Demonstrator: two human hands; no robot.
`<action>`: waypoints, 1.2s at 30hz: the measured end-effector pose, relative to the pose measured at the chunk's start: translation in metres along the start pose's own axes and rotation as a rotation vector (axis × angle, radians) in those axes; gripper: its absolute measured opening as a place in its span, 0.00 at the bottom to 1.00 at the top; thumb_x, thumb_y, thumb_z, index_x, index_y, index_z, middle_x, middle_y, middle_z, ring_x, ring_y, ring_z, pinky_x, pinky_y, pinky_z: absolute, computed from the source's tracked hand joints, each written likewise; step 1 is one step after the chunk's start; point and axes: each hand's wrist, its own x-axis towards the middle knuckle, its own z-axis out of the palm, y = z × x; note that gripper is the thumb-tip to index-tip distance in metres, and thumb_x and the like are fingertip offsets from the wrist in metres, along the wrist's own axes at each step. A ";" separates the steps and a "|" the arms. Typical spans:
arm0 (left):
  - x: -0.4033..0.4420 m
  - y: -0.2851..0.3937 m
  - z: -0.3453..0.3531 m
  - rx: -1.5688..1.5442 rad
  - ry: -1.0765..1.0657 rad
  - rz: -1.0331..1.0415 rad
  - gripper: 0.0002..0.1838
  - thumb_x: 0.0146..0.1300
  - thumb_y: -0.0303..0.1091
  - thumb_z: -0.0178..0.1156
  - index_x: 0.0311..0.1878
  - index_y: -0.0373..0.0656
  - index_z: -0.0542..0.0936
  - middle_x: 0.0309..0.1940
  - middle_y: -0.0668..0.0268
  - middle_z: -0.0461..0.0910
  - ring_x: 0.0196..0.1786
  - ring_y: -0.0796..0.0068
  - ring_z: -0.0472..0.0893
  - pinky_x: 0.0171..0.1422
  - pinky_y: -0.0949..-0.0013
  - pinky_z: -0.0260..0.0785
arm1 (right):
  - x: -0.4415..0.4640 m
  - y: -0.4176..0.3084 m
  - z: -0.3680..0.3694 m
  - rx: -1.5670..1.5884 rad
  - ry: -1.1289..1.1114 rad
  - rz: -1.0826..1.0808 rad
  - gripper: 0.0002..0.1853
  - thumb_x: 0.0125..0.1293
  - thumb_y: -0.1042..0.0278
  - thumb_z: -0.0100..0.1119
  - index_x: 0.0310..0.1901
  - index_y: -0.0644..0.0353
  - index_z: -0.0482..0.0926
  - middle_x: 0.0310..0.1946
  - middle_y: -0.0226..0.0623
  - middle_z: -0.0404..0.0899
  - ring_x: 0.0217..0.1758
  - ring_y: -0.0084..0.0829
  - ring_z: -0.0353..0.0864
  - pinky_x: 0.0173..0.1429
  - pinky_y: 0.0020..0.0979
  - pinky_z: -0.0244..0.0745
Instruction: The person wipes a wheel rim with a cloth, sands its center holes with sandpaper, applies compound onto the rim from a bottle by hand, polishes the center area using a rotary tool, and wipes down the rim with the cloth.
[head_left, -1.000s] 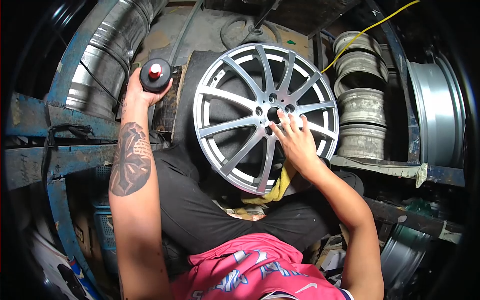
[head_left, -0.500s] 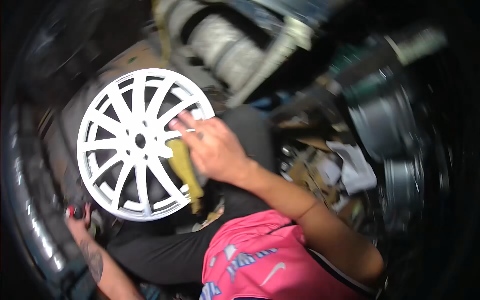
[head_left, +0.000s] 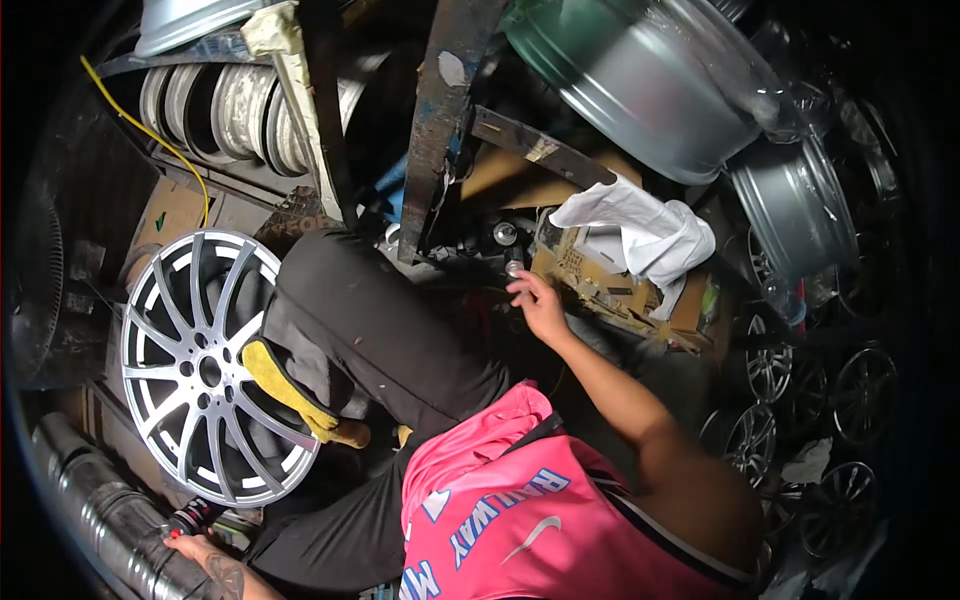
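One wheel [head_left: 212, 350] lies by the person's legs [head_left: 370, 310], a yellow cloth [head_left: 283, 385] at its edge. The left hand [head_left: 190, 548] grasps a bottle [head_left: 193, 517] beside the wheel; the right hand [head_left: 542, 308], loosely spread, is outstretched near a shiny object [head_left: 514, 268], contact unclear.

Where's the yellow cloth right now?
In the head view, the yellow cloth is left of centre, over the wheel's right-hand edge as pictured, just below the bent right leg.
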 end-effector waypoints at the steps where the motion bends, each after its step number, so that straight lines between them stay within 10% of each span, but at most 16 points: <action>1: -0.001 -0.001 -0.002 0.021 0.001 0.014 0.38 0.64 0.75 0.46 0.63 0.57 0.79 0.55 0.62 0.83 0.49 0.48 0.81 0.38 0.41 0.65 | -0.004 0.024 -0.007 -0.010 0.017 0.082 0.23 0.72 0.85 0.48 0.66 0.63 0.76 0.45 0.39 0.87 0.38 0.23 0.84 0.50 0.26 0.79; 8: -0.026 0.003 -0.018 0.163 -0.008 0.064 0.37 0.63 0.75 0.50 0.65 0.59 0.77 0.59 0.64 0.80 0.49 0.53 0.78 0.41 0.44 0.65 | -0.028 0.237 0.023 -0.429 -0.129 0.356 0.21 0.72 0.73 0.55 0.66 0.60 0.79 0.51 0.48 0.88 0.50 0.40 0.87 0.60 0.38 0.80; 12: -0.043 0.006 -0.020 0.227 -0.012 0.069 0.37 0.63 0.74 0.52 0.66 0.60 0.76 0.62 0.65 0.78 0.50 0.55 0.76 0.42 0.46 0.65 | -0.020 0.286 0.059 -0.658 -0.497 0.331 0.37 0.70 0.45 0.62 0.72 0.65 0.70 0.65 0.59 0.79 0.71 0.56 0.76 0.73 0.48 0.73; 23: -0.022 0.036 -0.041 0.430 -0.079 0.090 0.38 0.61 0.73 0.59 0.69 0.62 0.73 0.69 0.68 0.72 0.50 0.62 0.72 0.46 0.52 0.64 | -0.026 0.190 0.110 -0.383 0.023 0.599 0.35 0.67 0.34 0.63 0.57 0.62 0.83 0.47 0.55 0.88 0.52 0.51 0.89 0.53 0.50 0.81; 30: -0.188 -0.016 -0.044 0.141 -0.450 0.517 0.29 0.74 0.47 0.58 0.75 0.50 0.69 0.69 0.59 0.71 0.67 0.55 0.76 0.69 0.54 0.68 | 0.017 0.231 0.117 -0.556 -0.085 0.629 0.34 0.64 0.36 0.68 0.49 0.67 0.82 0.41 0.60 0.86 0.48 0.61 0.87 0.49 0.56 0.81; 36: -0.348 -0.074 0.007 0.101 -0.268 0.955 0.17 0.73 0.32 0.58 0.62 0.44 0.80 0.47 0.67 0.80 0.39 0.78 0.73 0.48 0.72 0.65 | 0.002 0.176 0.118 -0.289 -0.007 0.238 0.38 0.61 0.37 0.69 0.64 0.56 0.77 0.45 0.53 0.88 0.48 0.57 0.88 0.50 0.55 0.81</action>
